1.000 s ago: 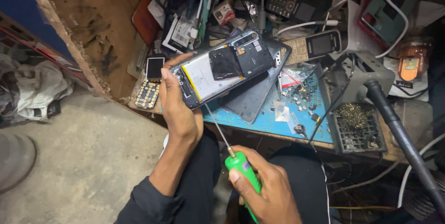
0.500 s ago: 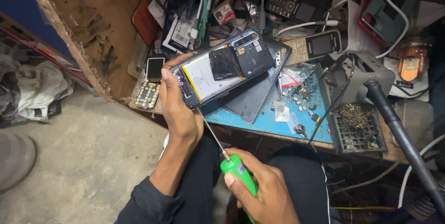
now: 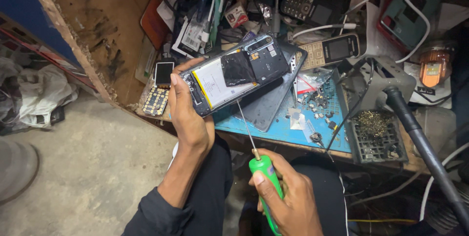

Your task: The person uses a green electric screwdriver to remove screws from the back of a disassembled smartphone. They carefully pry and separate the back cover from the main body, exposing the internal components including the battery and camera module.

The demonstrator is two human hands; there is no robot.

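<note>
While the left hand clasps an opened smartphone by its lower-left end, thumb along the near edge and fingers wrapped behind, the right hand is clenched round the green handle of a screwdriver.

Phone: back cover off, internals facing the camera. White battery fills the left half; a black film patch sits at the middle; dark board section to the right. It is held above the blue mat on the bench, not resting on it.

Key relation: the phone lies up and to the left of the right hand's grip. Its long axis runs from lower left to upper right, slightly tilted. The screwdriver shaft rises from the handle toward the upper left, so the shaft crosses the phone's long axis at a steep angle. The tip meets the phone's near long edge at about mid-length, just below the black film; whether it actually touches the frame or sits just in front of it I cannot tell at this resolution.

Right hand is the nearer one to the camera; left hand is nearer the phone's body.

Surroundings: a grey back cover lies under the phone on the mat; small screws and parts are scattered to the right; a keypad phone sits behind; a keypad board lies just left of the left hand; a brass-wool tip cleaner tray stands at the right.
</note>
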